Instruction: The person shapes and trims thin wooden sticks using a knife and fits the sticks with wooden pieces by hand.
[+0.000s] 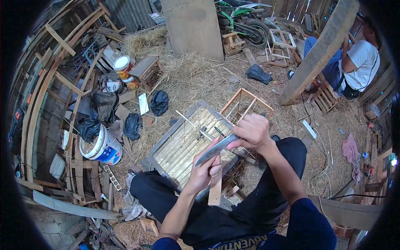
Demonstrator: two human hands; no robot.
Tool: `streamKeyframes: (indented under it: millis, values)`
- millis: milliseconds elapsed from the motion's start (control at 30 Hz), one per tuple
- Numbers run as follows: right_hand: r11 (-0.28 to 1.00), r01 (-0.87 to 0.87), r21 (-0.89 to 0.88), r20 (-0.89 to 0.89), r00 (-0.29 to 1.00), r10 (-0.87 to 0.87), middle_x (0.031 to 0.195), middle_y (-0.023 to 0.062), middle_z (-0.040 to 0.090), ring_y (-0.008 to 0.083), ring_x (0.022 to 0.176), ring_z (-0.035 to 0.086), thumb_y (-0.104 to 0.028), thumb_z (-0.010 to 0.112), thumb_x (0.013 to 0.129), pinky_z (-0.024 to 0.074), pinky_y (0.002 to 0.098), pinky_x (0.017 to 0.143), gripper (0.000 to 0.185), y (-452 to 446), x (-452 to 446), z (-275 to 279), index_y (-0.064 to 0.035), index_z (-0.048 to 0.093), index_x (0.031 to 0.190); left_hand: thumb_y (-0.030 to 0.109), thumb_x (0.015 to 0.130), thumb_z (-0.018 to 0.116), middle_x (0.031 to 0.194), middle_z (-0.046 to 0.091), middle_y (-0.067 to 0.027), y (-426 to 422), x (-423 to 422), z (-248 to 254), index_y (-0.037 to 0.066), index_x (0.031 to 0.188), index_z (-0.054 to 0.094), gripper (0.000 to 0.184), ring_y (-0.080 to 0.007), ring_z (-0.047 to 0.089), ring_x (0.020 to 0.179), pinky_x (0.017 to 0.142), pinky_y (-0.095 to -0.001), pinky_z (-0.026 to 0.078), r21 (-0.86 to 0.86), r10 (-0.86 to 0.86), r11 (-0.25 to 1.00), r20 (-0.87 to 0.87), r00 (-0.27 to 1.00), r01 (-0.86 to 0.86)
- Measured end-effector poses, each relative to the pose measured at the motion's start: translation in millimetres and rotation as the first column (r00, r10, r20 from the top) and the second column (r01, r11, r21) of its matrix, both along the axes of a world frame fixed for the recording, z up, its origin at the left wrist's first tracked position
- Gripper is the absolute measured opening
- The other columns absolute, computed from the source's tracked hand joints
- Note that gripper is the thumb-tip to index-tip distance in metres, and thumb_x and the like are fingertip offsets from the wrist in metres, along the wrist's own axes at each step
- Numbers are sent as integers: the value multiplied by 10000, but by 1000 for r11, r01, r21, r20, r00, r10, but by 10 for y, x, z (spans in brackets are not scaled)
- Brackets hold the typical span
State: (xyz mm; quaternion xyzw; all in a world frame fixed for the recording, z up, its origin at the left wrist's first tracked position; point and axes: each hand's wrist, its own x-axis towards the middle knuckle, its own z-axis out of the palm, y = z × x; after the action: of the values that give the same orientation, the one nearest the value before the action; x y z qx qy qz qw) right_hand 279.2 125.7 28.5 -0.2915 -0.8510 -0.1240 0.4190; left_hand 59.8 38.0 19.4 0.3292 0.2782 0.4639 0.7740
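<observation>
A broad metal blade (216,151) lies diagonally between my hands, above a low slatted wooden table (179,143). My right hand (252,130) is closed round the blade's upper right end, where a handle would be hidden by the fingers. My left hand (204,170) is closed under the blade near its lower left end, the index finger pointing up behind it. Below the left hand a flat wooden piece (215,191) hangs down; whether the fingers hold it cannot be made out. A small dark tool (201,132) lies on the table.
An open wooden frame (246,104) stands behind the table. White buckets (109,151) and black bags (158,103) are at the left. A slanting post (318,54) rises at the right, with a seated person (361,62) beyond it. A motorbike (246,23) is at the back.
</observation>
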Motion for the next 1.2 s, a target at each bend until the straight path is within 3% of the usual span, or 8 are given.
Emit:
streamKeyframes:
  millis: [67,133,200,300,400,700,933,1200]
  values:
    - [998,54,-15,-70,996,-54,644,11,527,191,563,545,-537,690,865,397,344,507,458,89,102,-70,-83,670,801,159,1073,465,719,300,43,13,-68,41,81,1548,375,490,-68,257,570,514,-241,235,-25,-57,998,67,996,59]
    - [925,277,-259,-441,819,-368,676,44,583,228,594,590,-497,678,916,445,341,543,444,298,286,-106,-61,680,839,135,1077,459,739,335,40,-96,-35,11,53,1544,378,481,-64,277,594,527,-221,257,75,-152,985,-29,988,154]
    - [792,407,-455,-428,681,-595,746,96,654,268,646,642,-474,644,962,489,348,589,467,370,609,38,-17,674,870,133,1081,460,750,365,36,-192,40,-99,46,1536,393,469,-65,313,628,549,-208,287,80,-234,970,65,970,229]
    - [892,300,-340,-509,738,-442,741,105,660,258,641,649,-515,637,955,478,340,578,515,259,534,19,-8,673,872,137,1080,460,750,374,31,-128,16,-169,66,1534,404,463,-70,329,643,563,-212,296,12,-65,998,-1,998,65]
    - [985,118,-123,-295,944,-150,687,37,630,194,586,619,-555,664,908,450,332,525,498,193,231,-66,-64,680,825,197,1073,481,722,366,15,-80,-64,-119,91,1536,403,481,-88,325,637,556,-237,289,-4,-27,1000,-17,1000,27]
    - [975,-189,-115,-186,969,165,641,2,582,185,564,594,-519,756,806,440,329,514,425,3,-273,-45,-105,666,790,230,1064,532,774,521,-45,-76,-130,-214,-3,1405,510,413,-97,398,668,600,-256,354,10,94,996,-10,996,-94]
    - [961,-247,-122,-163,960,226,645,12,558,202,568,576,-519,745,809,441,332,526,430,-10,-408,-3,-99,657,814,139,1021,606,928,667,-99,-45,-140,-235,-13,1398,554,409,-94,524,724,625,-233,397,128,250,964,-132,959,-234]
    - [964,-250,-95,-111,965,239,604,-7,459,179,526,509,-532,731,788,376,330,488,415,-7,-324,32,-123,663,813,107,1021,585,917,647,-53,-57,-155,-215,-20,1404,548,405,-88,548,723,613,-232,431,349,274,928,-393,878,-134]
